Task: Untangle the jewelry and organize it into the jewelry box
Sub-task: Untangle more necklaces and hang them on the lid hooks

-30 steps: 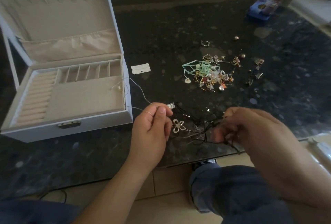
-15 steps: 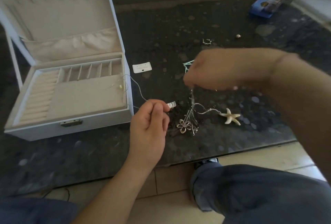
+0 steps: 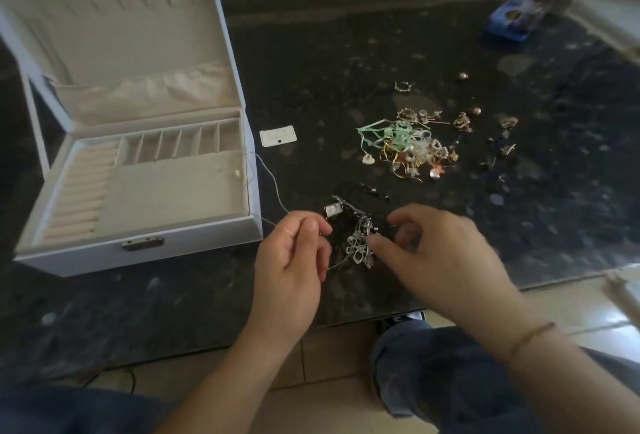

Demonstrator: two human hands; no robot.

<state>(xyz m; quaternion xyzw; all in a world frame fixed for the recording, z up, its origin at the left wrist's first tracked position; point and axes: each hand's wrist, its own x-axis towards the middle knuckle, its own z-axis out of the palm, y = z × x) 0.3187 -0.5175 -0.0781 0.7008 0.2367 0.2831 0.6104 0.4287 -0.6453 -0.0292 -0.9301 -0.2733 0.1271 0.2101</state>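
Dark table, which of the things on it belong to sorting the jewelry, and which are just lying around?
Part of the job:
jewelry box, open
thin chain, pinched by left hand
tangled necklaces, at right hand
jewelry pile

Lying about:
white card
blue packet

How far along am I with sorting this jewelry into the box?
Barely started. Done: the jewelry box is open, with only one thin chain draped over its right edge; the compartments look empty. In hand: your left hand pinches that chain, while your right hand works the dark tangle with the silver pendants. Left: the colourful pile and scattered small pieces behind it.
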